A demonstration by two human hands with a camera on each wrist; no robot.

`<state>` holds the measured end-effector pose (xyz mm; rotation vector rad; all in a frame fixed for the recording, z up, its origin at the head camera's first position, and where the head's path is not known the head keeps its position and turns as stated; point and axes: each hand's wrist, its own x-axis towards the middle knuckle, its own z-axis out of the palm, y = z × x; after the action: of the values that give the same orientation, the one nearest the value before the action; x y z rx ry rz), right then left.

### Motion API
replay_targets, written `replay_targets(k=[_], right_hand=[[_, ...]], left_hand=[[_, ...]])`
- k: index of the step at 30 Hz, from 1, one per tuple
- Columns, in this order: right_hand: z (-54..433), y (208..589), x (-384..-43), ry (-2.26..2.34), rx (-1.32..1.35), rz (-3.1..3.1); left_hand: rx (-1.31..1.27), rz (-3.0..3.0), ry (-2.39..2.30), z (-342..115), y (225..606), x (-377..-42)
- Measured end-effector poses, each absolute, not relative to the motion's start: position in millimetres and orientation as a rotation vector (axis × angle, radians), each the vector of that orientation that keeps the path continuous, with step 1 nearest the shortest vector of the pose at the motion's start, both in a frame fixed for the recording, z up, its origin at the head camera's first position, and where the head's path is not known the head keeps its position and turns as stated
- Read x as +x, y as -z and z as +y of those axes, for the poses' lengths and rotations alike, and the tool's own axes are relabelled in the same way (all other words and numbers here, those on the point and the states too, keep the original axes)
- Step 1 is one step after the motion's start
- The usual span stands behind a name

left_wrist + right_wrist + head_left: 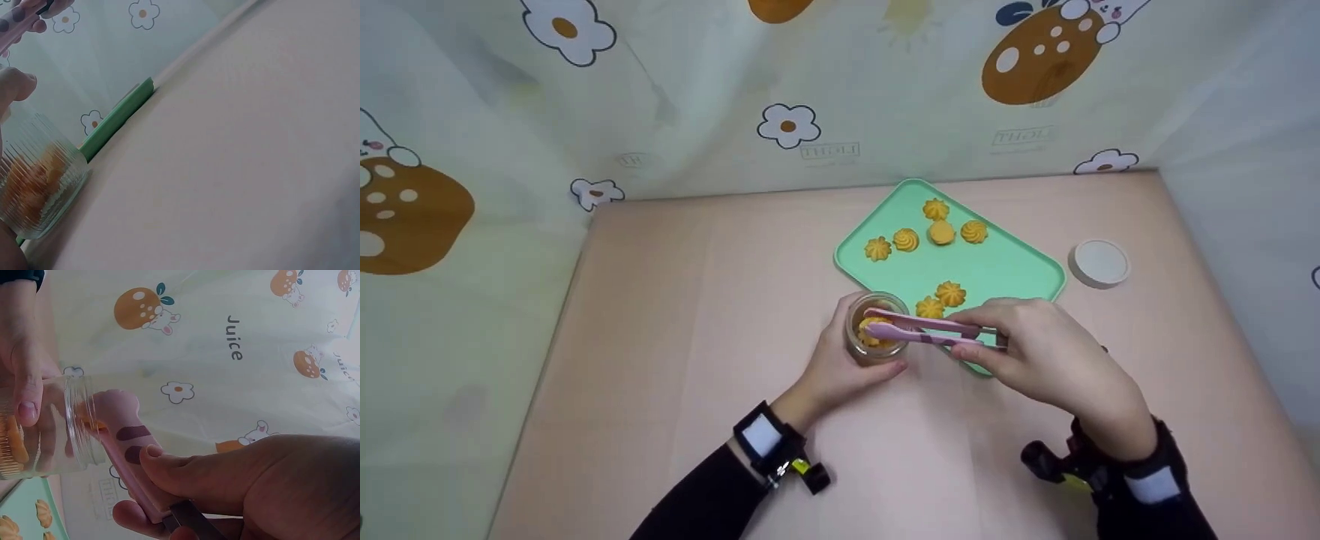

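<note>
My left hand (840,356) grips a ribbed clear glass jar (853,351) around its side, beside the tray's near left edge. Several golden cookies (35,185) lie in the bottom of the jar, seen through the glass in the left wrist view. My right hand (1035,352) holds pink tongs (930,337) between thumb and fingers. Their paw-shaped tips reach over the jar's mouth, and in the right wrist view a piece of cookie (90,419) shows between them at the rim.
A green tray (1005,262) carries several swirled cookies (936,232), some at its far side and others near the jar. To its right a round white lid (1100,262) lies on the pale pink table (720,300). Patterned cloth (697,97) hangs behind the table.
</note>
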<state>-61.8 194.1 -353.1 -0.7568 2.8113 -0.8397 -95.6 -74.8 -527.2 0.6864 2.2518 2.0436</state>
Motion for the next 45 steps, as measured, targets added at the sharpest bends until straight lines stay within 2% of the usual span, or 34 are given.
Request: replay_targets(k=[13,26,35,45], right_hand=[[199.3,353.8,-61.1,0.861,-0.756,2.838],[225.5,349.9,-70.8,0.994,-0.543,2.973],[244.8,355.1,-85.7,0.754,-0.364,2.95],[249.5,370.2,-100.9,0.554,-0.334,2.861]], left_hand=[[0.682,2.235,-2.043,-74.2,528.7,-95.6],[0.724,2.312,-2.017,-73.4,530.6,-97.4],[0.711,2.314,-2.012,-73.3,529.3,-97.3],[0.693,2.307,-2.009,-74.0,528.5,-97.0]])
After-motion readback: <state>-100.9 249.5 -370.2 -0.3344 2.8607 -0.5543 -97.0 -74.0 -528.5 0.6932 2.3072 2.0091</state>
